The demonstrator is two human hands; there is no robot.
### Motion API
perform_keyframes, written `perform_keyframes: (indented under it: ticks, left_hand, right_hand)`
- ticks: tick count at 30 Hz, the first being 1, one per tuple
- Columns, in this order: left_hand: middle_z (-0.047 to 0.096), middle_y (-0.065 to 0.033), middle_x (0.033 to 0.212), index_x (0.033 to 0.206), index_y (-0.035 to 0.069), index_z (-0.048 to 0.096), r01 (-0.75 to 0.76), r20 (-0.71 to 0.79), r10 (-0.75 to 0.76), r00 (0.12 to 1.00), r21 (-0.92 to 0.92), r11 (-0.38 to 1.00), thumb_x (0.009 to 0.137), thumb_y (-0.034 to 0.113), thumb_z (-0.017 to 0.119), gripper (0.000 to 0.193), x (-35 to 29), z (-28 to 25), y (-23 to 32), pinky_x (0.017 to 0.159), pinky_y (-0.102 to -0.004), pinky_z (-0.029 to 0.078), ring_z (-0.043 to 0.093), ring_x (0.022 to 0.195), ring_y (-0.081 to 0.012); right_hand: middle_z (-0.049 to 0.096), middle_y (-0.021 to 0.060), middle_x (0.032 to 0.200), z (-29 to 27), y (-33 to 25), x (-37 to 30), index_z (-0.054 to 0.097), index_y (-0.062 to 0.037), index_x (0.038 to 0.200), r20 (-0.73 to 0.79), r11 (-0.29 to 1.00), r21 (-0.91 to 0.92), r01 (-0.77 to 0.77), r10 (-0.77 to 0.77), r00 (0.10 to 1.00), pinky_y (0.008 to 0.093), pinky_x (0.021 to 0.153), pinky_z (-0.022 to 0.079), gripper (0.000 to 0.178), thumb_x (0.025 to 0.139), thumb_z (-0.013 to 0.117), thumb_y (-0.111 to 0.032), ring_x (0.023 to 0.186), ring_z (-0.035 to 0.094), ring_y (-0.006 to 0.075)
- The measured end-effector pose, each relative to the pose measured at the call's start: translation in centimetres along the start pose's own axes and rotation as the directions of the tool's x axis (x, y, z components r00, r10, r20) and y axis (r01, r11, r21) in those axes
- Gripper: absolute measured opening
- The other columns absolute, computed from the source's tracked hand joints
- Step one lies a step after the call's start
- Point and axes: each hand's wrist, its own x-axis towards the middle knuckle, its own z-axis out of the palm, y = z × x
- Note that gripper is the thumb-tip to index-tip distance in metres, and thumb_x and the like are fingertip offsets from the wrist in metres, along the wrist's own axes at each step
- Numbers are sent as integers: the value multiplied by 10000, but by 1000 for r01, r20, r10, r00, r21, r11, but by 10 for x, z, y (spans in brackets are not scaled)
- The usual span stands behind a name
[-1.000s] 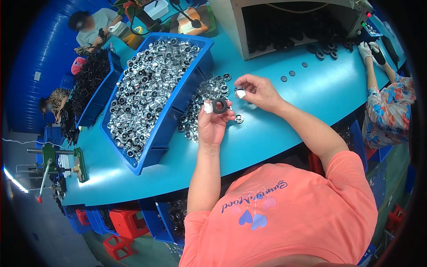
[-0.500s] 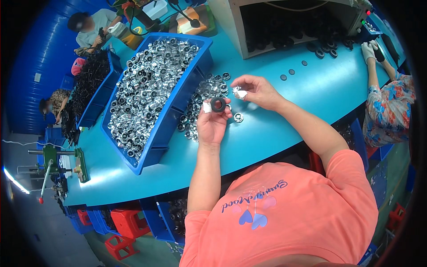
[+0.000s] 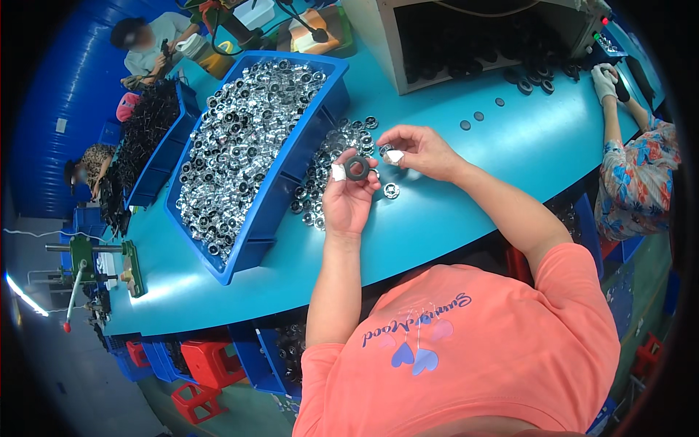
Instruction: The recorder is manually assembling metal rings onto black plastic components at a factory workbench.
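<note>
My left hand [image 3: 348, 202] is closed round a black rubber ring [image 3: 357, 168], held tilted above the bench with its hole showing. White tape wraps the thumb. Just right of it, my right hand [image 3: 422, 151] pinches a small shiny metal part [image 3: 385, 149] between thumb and fingertips; its thumb is taped white too. The metal part and the ring are apart. Beneath and left of my hands lies a loose pile of silvery round parts [image 3: 342, 142] with dark centres. One single silvery part [image 3: 391, 191] rests on the bench right of my left hand.
A large blue bin [image 3: 251, 240] heaped with silvery parts stands left on the turquoise bench [image 3: 466, 189]. Small black discs [image 3: 478, 116] lie ahead right, before a white-framed box [image 3: 397, 58] holding black rings. Co-workers sit at the far left and right; a green hand press [image 3: 84, 262] stands left.
The metal part in my right hand has turned a little and shows a darker face. My left hand and the ring have barely moved.
</note>
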Motion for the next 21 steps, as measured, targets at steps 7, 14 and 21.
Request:
perform_keyframes:
  ticks: [7, 14, 21]
  left_hand:
    - [672, -218, 1153, 1370, 73, 553, 9, 3, -9, 1000, 31, 999, 1101, 371, 415, 424, 0, 0, 0, 782, -371, 556, 649, 889, -263]
    - [673, -210, 1150, 1355, 83, 570, 13, 24, -14, 1000, 33, 999, 1099, 366, 406, 415, 1, -1, 1, 741, -374, 517, 612, 837, -257]
    - [664, -234, 1193, 1339, 73, 582, -8, 26, 7, 1000, 30, 1000, 1095, 327, 420, 388, 1, 1, 0, 752, -377, 507, 593, 833, -252]
  right_hand:
    - [683, -23, 900, 0, 1, 0, 717, -61, 1151, 3, 998, -40, -45, 45, 999, 223, 671, 496, 257, 896, 689, -51, 769, 596, 43]
    - [676, -28, 868, 0, 2, 0, 725, -57, 1135, 12, 999, -33, -30, 30, 999, 217, 665, 488, 240, 897, 697, -69, 756, 586, 33]
    - [682, -29, 874, -1, 0, -1, 727, -55, 1127, 12, 999, -40, -15, 16, 1000, 217, 692, 496, 228, 902, 716, -94, 769, 593, 34]
